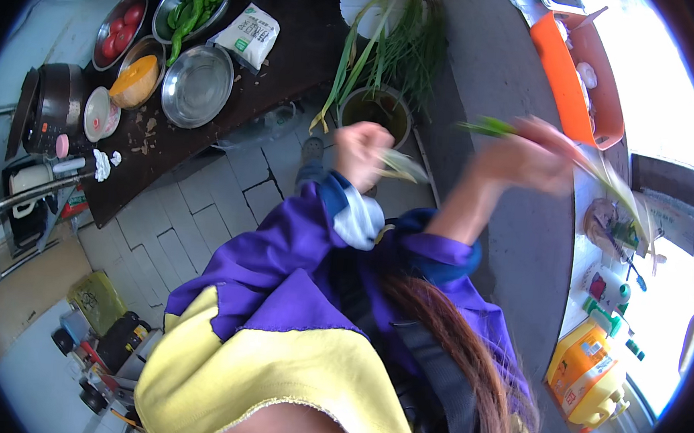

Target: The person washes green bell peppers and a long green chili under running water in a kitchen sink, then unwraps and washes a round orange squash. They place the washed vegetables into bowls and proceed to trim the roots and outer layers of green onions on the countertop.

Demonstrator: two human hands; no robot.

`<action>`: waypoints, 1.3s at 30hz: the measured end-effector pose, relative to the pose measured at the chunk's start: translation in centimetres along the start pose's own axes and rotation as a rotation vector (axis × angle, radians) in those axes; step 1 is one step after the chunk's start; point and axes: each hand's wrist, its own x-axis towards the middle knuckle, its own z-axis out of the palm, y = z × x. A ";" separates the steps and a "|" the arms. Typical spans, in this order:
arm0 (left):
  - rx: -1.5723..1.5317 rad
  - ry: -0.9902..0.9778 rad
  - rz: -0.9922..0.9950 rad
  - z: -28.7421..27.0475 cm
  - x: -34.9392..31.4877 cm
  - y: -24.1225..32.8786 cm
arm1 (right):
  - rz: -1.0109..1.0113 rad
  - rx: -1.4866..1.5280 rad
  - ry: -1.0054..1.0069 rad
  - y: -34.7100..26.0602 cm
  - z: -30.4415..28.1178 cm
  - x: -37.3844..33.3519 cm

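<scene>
My right hand [520, 163], smeared by motion, is closed around a green onion [624, 194]. The onion's pale, rooty end points to the right, and a short green part [487, 126] sticks out to the left. Pinched in my left hand [359, 155] is a pale strip of onion peel [401, 166], also blurred. Just beyond the left hand stands a round bin [402, 122]. A bunch of long green onions [410, 56] hangs over a white scalloped plate [352, 6], its leaves trailing down past the bin's rim.
On the dark table [272, 74] at left are an empty metal bowl [198, 85], a cut pumpkin [135, 81], tomatoes [123, 30], green peppers [191, 12], a white packet [249, 35] and a dark cooker [53, 107]. An orange basket [556, 78] and a yellow jug [586, 370] stand at right.
</scene>
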 end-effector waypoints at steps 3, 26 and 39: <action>-0.081 0.140 -0.286 -1.5 0.5 -4.2 | 0.411 0.570 0.118 1.2 -0.8 8.3; 0.424 -0.372 -0.055 -0.9 11.7 -6.3 | 1.208 0.566 -0.984 6.1 2.8 -8.3; 0.931 0.021 0.016 -2.4 26.8 -5.5 | 0.933 0.220 -1.234 6.5 12.9 -19.7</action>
